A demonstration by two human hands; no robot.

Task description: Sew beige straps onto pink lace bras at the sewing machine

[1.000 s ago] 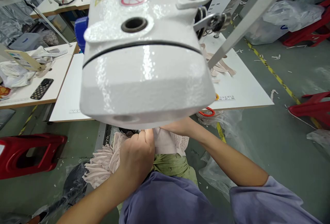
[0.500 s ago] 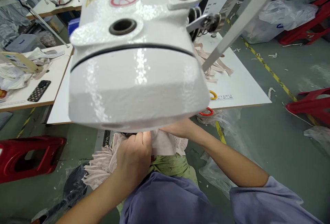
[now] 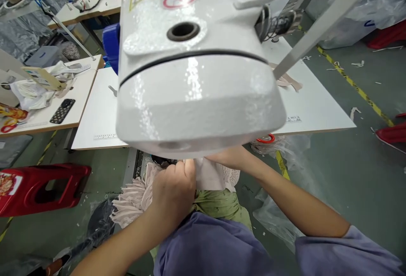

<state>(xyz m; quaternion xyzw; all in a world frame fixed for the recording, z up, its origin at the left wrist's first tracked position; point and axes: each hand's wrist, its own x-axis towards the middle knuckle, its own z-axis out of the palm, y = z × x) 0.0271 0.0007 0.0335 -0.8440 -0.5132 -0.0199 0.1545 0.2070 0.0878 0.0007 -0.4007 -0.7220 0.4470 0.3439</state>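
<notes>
The white sewing machine head (image 3: 196,106) fills the middle of the view and covers the stitching area. Just under its front edge, my left hand (image 3: 175,189) is closed, its curled fingers at the edge of a pale pink fabric piece (image 3: 209,176). My right hand (image 3: 230,157) reaches beneath the machine from the right, over the same fabric; its fingertips are hidden. A bunch of pale pink lace pieces (image 3: 131,202) hangs left of my left hand. More patterned lace (image 3: 231,177) shows below my right hand.
A white tabletop (image 3: 320,102) extends on both sides of the machine, with beige strips (image 3: 288,80) on the right. A red scissor handle (image 3: 265,139) is at its front edge. Left stand a side table with a phone (image 3: 62,111) and a red stool (image 3: 47,189). A slanting metal post (image 3: 330,17) rises right.
My view has swung left, so the machine and both hands sit further right in the picture. Both hands keep nearly the same place at the fabric.
</notes>
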